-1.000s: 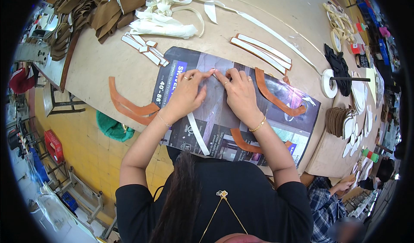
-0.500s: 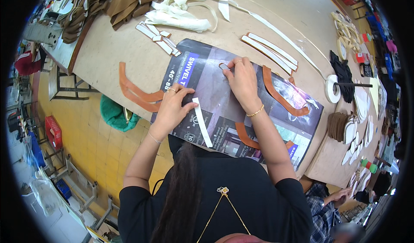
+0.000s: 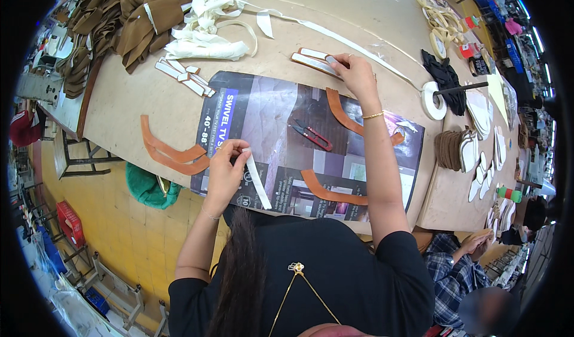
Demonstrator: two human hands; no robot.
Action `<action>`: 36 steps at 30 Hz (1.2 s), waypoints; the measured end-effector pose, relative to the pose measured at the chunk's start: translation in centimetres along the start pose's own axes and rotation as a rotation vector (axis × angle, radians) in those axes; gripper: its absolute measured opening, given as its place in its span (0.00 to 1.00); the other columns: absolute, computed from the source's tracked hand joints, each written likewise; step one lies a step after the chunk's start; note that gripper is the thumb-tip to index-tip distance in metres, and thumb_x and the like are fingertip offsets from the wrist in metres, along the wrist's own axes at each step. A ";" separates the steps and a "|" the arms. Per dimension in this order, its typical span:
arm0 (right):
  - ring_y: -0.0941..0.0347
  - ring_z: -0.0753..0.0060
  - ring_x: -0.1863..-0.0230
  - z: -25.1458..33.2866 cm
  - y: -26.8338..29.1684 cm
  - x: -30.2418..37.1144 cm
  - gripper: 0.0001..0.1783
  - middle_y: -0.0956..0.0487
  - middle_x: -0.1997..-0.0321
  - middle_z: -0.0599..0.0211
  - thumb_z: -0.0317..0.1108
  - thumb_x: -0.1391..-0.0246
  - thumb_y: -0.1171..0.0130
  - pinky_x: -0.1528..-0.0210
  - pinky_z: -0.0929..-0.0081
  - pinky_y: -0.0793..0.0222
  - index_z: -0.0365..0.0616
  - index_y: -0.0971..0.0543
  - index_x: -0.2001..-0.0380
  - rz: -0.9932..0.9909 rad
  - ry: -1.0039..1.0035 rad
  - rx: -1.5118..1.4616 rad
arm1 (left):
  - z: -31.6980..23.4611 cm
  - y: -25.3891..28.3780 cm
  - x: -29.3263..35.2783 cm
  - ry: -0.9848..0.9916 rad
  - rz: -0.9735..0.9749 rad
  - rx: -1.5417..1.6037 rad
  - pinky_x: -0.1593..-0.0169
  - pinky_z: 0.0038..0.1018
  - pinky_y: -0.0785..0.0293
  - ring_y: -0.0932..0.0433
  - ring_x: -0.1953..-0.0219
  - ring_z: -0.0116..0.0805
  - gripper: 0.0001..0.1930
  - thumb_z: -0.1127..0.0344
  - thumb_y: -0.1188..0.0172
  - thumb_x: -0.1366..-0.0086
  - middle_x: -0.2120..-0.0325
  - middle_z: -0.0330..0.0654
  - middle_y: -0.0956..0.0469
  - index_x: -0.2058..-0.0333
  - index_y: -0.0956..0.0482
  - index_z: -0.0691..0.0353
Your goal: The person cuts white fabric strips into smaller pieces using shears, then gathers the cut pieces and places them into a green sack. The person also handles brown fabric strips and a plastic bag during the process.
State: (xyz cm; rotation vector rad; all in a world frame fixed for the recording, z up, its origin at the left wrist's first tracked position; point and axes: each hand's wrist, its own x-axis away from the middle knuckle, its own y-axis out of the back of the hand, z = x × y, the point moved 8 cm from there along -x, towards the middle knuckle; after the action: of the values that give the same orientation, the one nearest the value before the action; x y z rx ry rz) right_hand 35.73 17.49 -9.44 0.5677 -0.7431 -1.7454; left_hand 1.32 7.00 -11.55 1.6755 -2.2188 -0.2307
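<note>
My left hand pinches the upper end of a narrow white strip, which slants across the printed board close to my body. My right hand is stretched to the far side, past the board. Its thumb and fingers close on the near end of the brown-edged white strips; how many it grips is hidden. Red-handled thread snips lie mid-board. Curved brown leather pieces rest around them: one beneath my right forearm, one near the front edge, and a pair overhanging the board's left side.
Short brown-edged strips lie beyond the board at left. Behind them are heaped white fabric ribbon and brown pieces. A tape roll on a rod stands at right. A co-worker in plaid sits lower right.
My right hand has left the middle of the board and reached far to the strips, uncovering the snips. My left hand still has the white strip. The view has shifted slightly.
</note>
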 end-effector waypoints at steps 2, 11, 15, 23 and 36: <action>0.22 0.68 0.67 -0.8 0.0 -0.2 0.20 0.18 0.66 0.59 0.40 0.48 0.33 0.61 0.72 0.27 0.41 0.18 0.55 0.066 -0.044 0.003 | 0.3 -0.2 0.0 0.055 0.002 0.245 0.61 0.22 0.25 0.22 0.66 0.26 0.11 0.78 0.41 0.37 0.67 0.37 0.27 0.55 0.27 0.68; 0.29 0.74 0.70 2.5 0.8 6.8 0.16 0.21 0.62 0.63 0.39 0.49 0.32 0.64 0.75 0.30 0.40 0.20 0.62 0.091 -0.086 -0.121 | 0.1 -0.4 -1.1 0.200 0.037 0.824 0.50 0.28 0.23 0.21 0.58 0.33 0.23 0.81 0.39 0.41 0.57 0.44 0.25 0.46 0.31 0.67; 0.27 0.67 0.66 6.0 -3.2 14.2 0.15 0.25 0.66 0.62 0.35 0.52 0.31 0.62 0.71 0.29 0.39 0.22 0.64 0.180 0.236 0.087 | 0.5 -0.4 -1.1 0.228 0.047 0.911 0.51 0.26 0.24 0.20 0.58 0.34 0.17 0.79 0.38 0.39 0.60 0.44 0.22 0.50 0.26 0.68; 0.28 0.68 0.66 6.1 -4.6 14.9 0.11 0.28 0.66 0.63 0.28 0.47 0.36 0.62 0.71 0.30 0.38 0.27 0.64 0.154 0.153 -0.079 | -3.3 -1.2 -0.2 0.108 0.038 0.881 0.55 0.27 0.21 0.20 0.60 0.31 0.17 0.78 0.40 0.38 0.62 0.42 0.21 0.49 0.25 0.70; 0.38 0.89 0.79 11.3 -5.6 19.1 0.19 0.32 0.64 0.74 0.40 0.37 0.42 0.81 0.89 0.43 0.44 0.32 0.48 0.417 -0.167 -1.322 | -6.7 -2.8 1.0 0.149 0.114 0.963 0.66 0.22 0.21 0.20 0.67 0.26 0.08 0.74 0.38 0.37 0.68 0.41 0.20 0.59 0.24 0.65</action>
State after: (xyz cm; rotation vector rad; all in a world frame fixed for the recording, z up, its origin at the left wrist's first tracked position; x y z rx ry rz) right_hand 18.75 2.59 -5.94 -0.5996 0.2692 -1.4993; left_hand 6.08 5.80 -6.14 1.8452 -2.4426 1.1175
